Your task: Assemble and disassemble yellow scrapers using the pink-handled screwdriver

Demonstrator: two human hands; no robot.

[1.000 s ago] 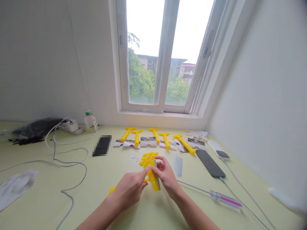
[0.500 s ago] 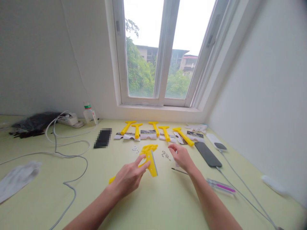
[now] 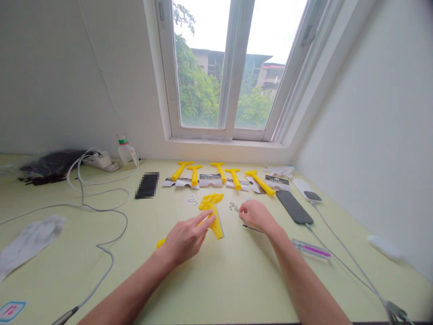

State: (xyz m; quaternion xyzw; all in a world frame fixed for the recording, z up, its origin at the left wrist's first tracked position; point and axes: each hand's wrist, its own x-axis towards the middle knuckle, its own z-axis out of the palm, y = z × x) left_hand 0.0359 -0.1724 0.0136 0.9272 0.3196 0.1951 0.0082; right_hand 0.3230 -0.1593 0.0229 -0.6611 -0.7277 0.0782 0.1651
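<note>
My left hand (image 3: 187, 237) is closed around a yellow scraper (image 3: 217, 225), its fingers on the head and a metal blade along the right edge. The handle end pokes out left of the wrist. My right hand (image 3: 257, 216) rests low over the table, thumb and fingers drawn together beside a small heap of screws (image 3: 233, 206). What its fingertips hold, if anything, is hidden. Under the right forearm lies a screwdriver (image 3: 311, 249) with a clear and purple handle. Beyond the scraper head are a pile of yellow plastic pieces (image 3: 211, 200) and a scatter of nuts (image 3: 192, 199).
Several yellow scraper handles (image 3: 233, 178) lie on printed cards (image 3: 210, 180) below the window. To the right are a phone (image 3: 294, 206), a white device (image 3: 306, 190) and cables. Leftward lie a cable (image 3: 125, 219), a pixelated black item (image 3: 147, 185), a bottle (image 3: 126, 152) and a white cloth (image 3: 32, 241).
My right hand has lowered to the table beside the screws, its fingers closer together. The left hand keeps the scraper, with its fingers across the head. The view has tilted down slightly.
</note>
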